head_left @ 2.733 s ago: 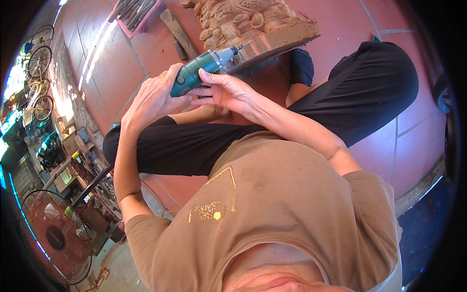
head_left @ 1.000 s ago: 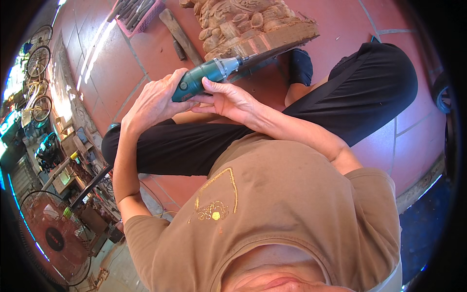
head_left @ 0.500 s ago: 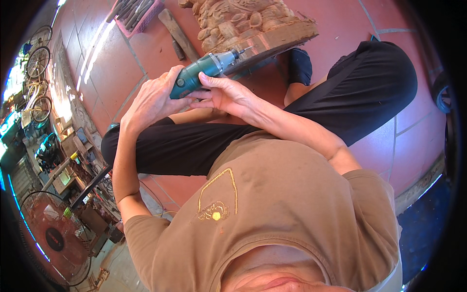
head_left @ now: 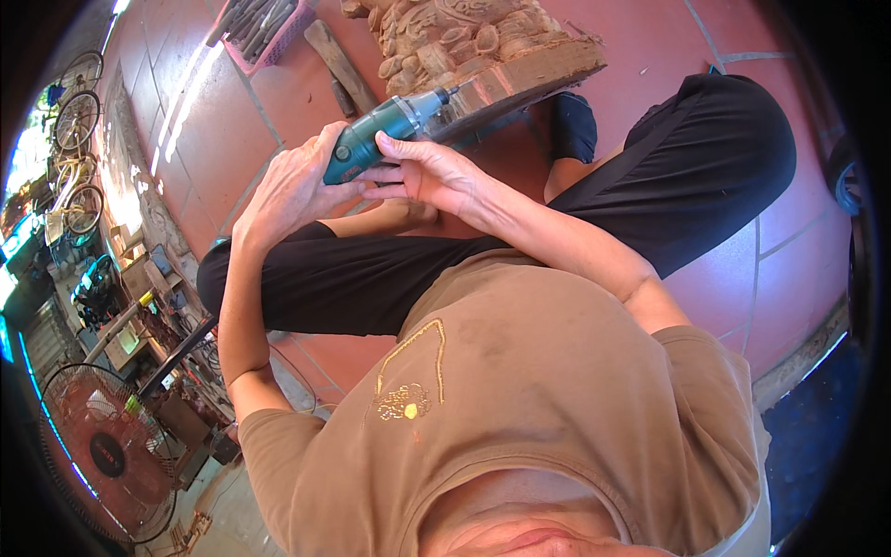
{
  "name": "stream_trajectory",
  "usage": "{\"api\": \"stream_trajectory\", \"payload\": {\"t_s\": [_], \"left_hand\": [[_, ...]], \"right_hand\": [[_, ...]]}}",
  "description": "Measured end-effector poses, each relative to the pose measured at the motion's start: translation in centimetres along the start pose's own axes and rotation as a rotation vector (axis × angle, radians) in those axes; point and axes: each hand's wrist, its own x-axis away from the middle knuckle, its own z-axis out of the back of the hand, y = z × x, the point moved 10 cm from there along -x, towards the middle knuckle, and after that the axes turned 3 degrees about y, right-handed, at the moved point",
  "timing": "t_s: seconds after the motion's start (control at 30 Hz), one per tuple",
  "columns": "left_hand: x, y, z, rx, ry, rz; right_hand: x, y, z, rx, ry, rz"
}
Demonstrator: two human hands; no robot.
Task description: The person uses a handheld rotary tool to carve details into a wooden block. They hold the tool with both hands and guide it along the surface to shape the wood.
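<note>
A green rotary tool (head_left: 376,137) with a grey nose and a thin bit lies slantwise between my two hands, its bit toward the far right. My left hand (head_left: 295,186) is closed round its rear end. With the thumb on the tool's side and the fingers beneath it, my right hand (head_left: 436,178) grips the middle of the body; part of these fingers is hidden. Just past the bit is a thick carved wooden block (head_left: 520,82) with rounded relief on top. In this view the bit overlaps the block's near edge; I cannot tell whether they touch.
A pink basket (head_left: 267,56) of carving tools stands at the far left, next to a wooden mallet (head_left: 336,63) on the red tiled floor (head_left: 209,139). My crossed legs in black trousers (head_left: 371,283) lie below my hands. A fan (head_left: 107,455) and bicycles (head_left: 78,121) are at left.
The rotary tool's nose has tipped slightly up and to the left, with my right hand shifting a little along with it. Both hands keep their hold.
</note>
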Motion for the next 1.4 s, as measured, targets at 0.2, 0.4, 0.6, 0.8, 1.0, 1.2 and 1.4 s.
{"api": "stream_trajectory", "payload": {"t_s": [0.2, 0.4, 0.6, 0.8, 1.0, 1.2, 1.4], "left_hand": [[0.0, -0.1, 0.1, 0.001, -0.006, 0.01], [0.2, 0.0, -0.1, -0.001, -0.034, 0.006], [0.4, 0.1, -0.4, 0.008, -0.048, -0.013], [0.5, 0.4, -0.4, 0.019, -0.074, -0.018], [0.5, 0.3, -0.5, -0.005, -0.042, -0.029], [0.3, 0.1, -0.4, -0.009, -0.035, 0.001], [0.0, -0.4, -0.3, -0.003, -0.033, 0.037]], "right_hand": [[-0.2, -0.1, 0.0, 0.013, -0.014, 0.013], [0.5, 0.4, 0.0, -0.005, 0.023, 0.006], [1.4, 0.8, -0.5, -0.013, 0.032, -0.005], [1.8, 1.2, -0.4, -0.034, 0.046, -0.018], [1.9, 1.0, -0.7, -0.024, 0.03, -0.006], [0.8, 0.8, 0.2, -0.015, 0.038, -0.022], [0.0, 0.4, 0.3, -0.003, 0.016, -0.024]]}}
